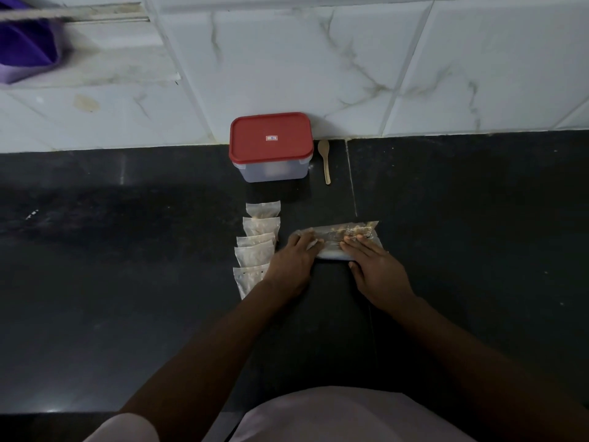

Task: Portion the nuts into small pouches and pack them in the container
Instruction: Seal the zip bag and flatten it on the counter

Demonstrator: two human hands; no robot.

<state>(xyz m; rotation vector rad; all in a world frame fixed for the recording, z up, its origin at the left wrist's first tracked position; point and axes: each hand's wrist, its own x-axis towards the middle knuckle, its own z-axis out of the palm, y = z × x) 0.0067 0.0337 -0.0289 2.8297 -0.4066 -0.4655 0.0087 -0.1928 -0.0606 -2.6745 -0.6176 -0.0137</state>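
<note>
Both hands are down on the nut bag (333,240), which lies flat on the dark countertop (127,256) with its long axis running 9 to 3 o'clock.

Left hand (291,263): on the bag's 9 o'clock end, fingers (302,239) lightly bent and laid over the plastic. A pale fold shows between them; can't tell whether they pinch it or just press.

Right hand (377,269): on the 3 o'clock half, fingers straight, close together and flat on the bag over its printed label. The thumb is spread wide and sits at the bag's near (6 o'clock) edge. It presses, with no curl round anything.

Nuts are visible through the bag near its 3 o'clock end.

Five small pouches (258,247) sit in an overlapping row running 12 to 6 o'clock, just at 9 o'clock of the left hand; the nearest one is partly under the left wrist.

The container (271,173) has its red lid on and is at 12 o'clock of the pouch row, against the tiled wall (287,59). The wooden spoon (324,161) lies at its 3 o'clock, close but apart.
</note>
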